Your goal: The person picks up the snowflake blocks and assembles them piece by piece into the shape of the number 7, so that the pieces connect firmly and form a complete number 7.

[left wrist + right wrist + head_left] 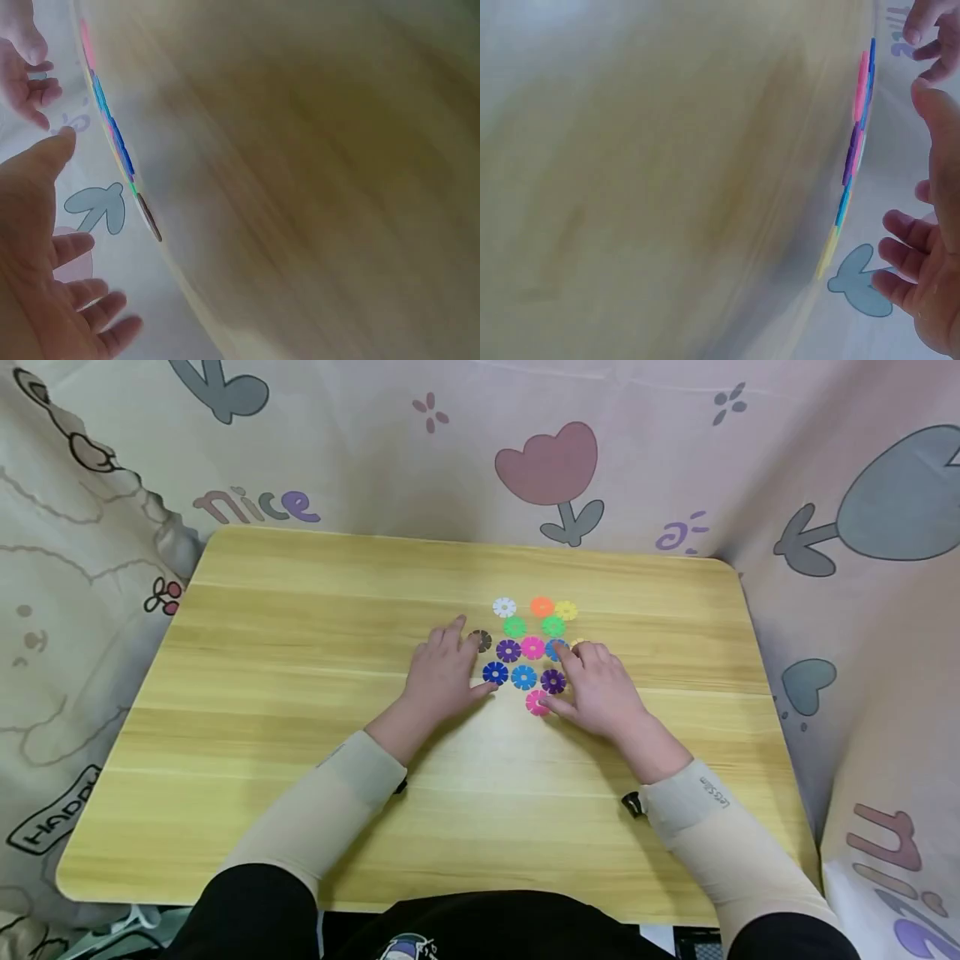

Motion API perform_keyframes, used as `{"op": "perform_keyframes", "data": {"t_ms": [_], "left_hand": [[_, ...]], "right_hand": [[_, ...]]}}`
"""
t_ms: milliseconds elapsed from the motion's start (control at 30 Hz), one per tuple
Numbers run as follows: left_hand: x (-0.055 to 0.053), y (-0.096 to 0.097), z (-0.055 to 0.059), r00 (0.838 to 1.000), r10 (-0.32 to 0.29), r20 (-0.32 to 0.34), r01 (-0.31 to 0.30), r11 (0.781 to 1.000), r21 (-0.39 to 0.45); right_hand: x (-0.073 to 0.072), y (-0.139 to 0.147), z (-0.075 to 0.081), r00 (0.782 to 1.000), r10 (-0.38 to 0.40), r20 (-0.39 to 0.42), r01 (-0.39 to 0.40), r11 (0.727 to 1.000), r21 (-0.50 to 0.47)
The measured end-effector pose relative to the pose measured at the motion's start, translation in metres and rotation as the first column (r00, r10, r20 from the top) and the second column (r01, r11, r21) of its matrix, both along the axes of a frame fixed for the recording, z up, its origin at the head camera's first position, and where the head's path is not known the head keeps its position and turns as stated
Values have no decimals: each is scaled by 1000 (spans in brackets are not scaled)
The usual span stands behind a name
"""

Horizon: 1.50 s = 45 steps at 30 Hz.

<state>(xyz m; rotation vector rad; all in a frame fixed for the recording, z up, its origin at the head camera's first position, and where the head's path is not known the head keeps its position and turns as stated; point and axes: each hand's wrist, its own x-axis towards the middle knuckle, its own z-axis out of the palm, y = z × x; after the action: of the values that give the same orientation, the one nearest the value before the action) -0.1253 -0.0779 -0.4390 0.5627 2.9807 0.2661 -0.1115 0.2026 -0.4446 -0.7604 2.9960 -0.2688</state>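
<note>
Several notched plastic snowflake discs lie flat in a loose cluster on the table. My left hand [442, 675] is at the cluster's left side, fingers spread, nearest a black disc [483, 641] and a dark blue disc [495, 672]. On the right side, my right hand [602, 689] has loosely bent fingers, near a purple disc [553, 682] and a pink disc [536, 702]; it partly covers a blue disc [553, 649] and a yellow one. In the wrist views, the left palm [37, 262] and right palm [937, 262] hold nothing, fingers apart.
White [504, 607], orange [542, 607] and yellow [566, 610] discs form the far edge of the cluster. The wooden table [262, 693] has rounded corners. A printed curtain [375, 460] hangs behind it and along both sides.
</note>
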Motion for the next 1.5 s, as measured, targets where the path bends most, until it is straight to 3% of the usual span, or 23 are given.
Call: {"op": "perform_keyframes", "data": {"t_ms": [567,900,1200,1500], "left_hand": [[-5,16,-8,997,-10,80,15,998,-65],[-7,20,-8,982,-6,190,12,999,-31],[-14,24,-11,971,19,239,-16,1000,-15],[-21,27,-10,947,63,313,-78,996,34]], "right_hand": [[5,-11,-2,993,119,22,-119,993,23],[6,-16,-5,984,176,15,-176,983,58],[7,-19,-6,984,174,27,-175,983,50],[3,-22,-8,989,124,80,-125,992,2]]}}
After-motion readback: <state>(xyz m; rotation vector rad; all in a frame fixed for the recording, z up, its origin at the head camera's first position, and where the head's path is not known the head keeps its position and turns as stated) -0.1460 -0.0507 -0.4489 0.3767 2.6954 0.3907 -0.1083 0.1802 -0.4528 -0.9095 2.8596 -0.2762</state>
